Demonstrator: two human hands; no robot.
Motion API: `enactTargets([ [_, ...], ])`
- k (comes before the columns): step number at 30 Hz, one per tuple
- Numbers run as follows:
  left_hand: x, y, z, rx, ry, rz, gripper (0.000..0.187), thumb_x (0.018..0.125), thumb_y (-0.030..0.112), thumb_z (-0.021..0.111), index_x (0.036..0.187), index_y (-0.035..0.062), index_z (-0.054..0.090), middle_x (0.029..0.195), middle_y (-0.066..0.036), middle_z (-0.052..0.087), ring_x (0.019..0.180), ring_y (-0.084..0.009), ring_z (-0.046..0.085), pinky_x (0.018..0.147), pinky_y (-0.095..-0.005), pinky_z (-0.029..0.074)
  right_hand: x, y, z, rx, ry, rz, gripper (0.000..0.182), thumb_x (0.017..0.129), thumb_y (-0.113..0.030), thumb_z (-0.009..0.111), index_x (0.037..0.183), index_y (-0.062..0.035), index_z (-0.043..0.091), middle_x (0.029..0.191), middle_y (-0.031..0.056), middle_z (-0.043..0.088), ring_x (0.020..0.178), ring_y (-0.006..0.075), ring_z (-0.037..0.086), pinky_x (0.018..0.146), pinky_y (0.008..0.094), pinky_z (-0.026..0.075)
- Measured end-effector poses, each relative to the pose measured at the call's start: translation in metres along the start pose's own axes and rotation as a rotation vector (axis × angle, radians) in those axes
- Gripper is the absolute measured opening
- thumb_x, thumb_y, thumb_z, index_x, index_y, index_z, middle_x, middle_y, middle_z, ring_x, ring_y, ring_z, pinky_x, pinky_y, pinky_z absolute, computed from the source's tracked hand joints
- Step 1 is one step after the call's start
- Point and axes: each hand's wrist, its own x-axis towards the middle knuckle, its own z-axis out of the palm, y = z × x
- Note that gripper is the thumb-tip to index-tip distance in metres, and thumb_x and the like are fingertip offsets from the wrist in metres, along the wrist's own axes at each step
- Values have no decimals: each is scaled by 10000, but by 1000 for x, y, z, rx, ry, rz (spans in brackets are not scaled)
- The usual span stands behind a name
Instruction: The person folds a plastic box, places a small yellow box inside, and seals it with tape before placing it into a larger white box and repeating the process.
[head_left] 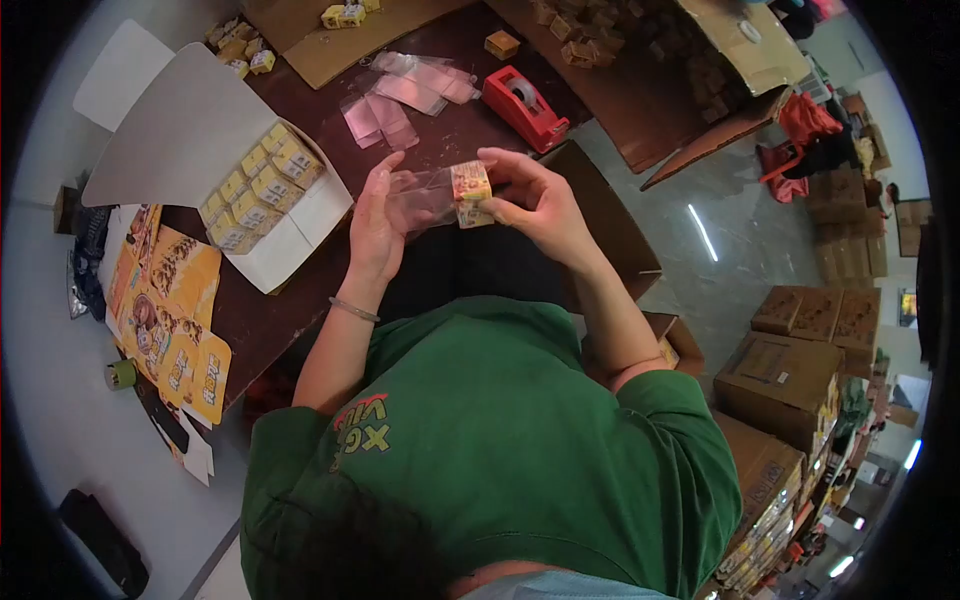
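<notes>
My left hand [377,226] holds a clear plastic sleeve [422,197] between thumb and fingers. At the sleeve's right end is a small yellow printed box [470,192], pinched by the thumb and fingers of my right hand [541,208]. The box's left side overlaps the sleeve's end in this view. Beyond my hands lies a loose pile of flat, pinkish clear sleeves [385,112]. To the left, an open white carton [290,262] holds rows of small yellow boxes [262,190].
A red tape dispenser [525,110] stands on the dark table [270,330] beyond my right hand. Right of it, an open cardboard box [640,110] holds many small boxes. Printed yellow card sheets [170,310] lie at the left edge. Stacked cartons [780,390] stand on the floor to the right.
</notes>
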Motion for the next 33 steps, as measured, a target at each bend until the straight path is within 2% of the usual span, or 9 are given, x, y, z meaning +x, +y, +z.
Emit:
enactTargets([
  [3, 1, 5, -1, 145, 29, 119, 398, 1031, 319, 461, 1347, 78, 490, 1107, -21, 547, 986, -141, 575, 766, -296, 538, 17, 11, 7, -319, 84, -116, 607, 815, -73, 778, 1351, -16, 498, 1148, 102, 661, 990, 136, 638, 879, 282, 523],
  [10, 9, 19, -14, 220, 20, 190, 375, 1024, 267, 460, 1337, 62, 489, 1111, -7, 528, 1006, -120, 560, 775, -283, 520, 43, 20, 6, 32, 67, -16, 643, 815, -2, 748, 1384, -36, 452, 1239, 105, 610, 1050, 149, 622, 930, 286, 504],
  [13, 12, 19, -16, 208, 39, 219, 353, 1025, 252, 452, 1325, 71, 495, 1109, -5, 526, 1010, -111, 555, 774, -282, 517, 51, 28, 13, -45, 79, -64, 632, 822, 7, 736, 1384, -20, 449, 1253, 108, 597, 1092, 157, 607, 949, 298, 500],
  [17, 17, 23, -21, 46, 105, 290, 351, 1024, 259, 442, 1313, 64, 489, 1110, -17, 535, 1018, -132, 564, 786, -303, 518, 59, 33, 13, 229, 149, -197, 588, 851, 36, 692, 1384, -3, 446, 1298, 120, 556, 1142, 180, 591, 999, 327, 485],
  [22, 20, 22, -6, 104, 197, 383, 350, 1023, 256, 436, 1302, 49, 485, 1099, -43, 542, 1019, -151, 568, 782, -317, 526, 69, 42, 41, -2, 225, -313, 586, 827, 66, 711, 1359, -19, 479, 1279, 116, 576, 1124, 177, 602, 980, 326, 504],
  [26, 24, 23, -21, 250, 194, 480, 375, 1022, 297, 452, 1308, 56, 478, 1139, -62, 557, 1054, -164, 561, 839, -337, 517, 65, 31, 39, 77, 96, -124, 589, 806, 63, 726, 1344, -16, 499, 1173, 97, 641, 1085, 133, 609, 915, 295, 518],
  [27, 20, 28, -17, 190, 190, 402, 323, 1023, 208, 439, 1290, 36, 497, 1106, -54, 549, 965, -136, 581, 760, -285, 536, 63, 32, 31, 37, 66, -28, 560, 793, 34, 738, 1316, -10, 542, 1175, 91, 652, 1076, 132, 612, 886, 294, 524],
  [31, 16, 23, -13, 211, 143, 229, 296, 1017, 176, 460, 1267, 34, 530, 1127, -36, 545, 941, -101, 575, 787, -253, 516, 59, 46, 19, -221, 124, -147, 519, 772, -54, 763, 1267, -47, 608, 1165, 84, 670, 999, 139, 642, 844, 293, 536],
  [33, 12, 18, -15, 233, 171, 181, 288, 1022, 186, 461, 1252, 31, 540, 1108, -28, 551, 955, -88, 558, 826, -243, 490, 53, 43, 24, -86, 187, 28, 484, 768, -36, 772, 1226, -41, 617, 1130, 78, 661, 944, 125, 640, 801, 283, 539],
])
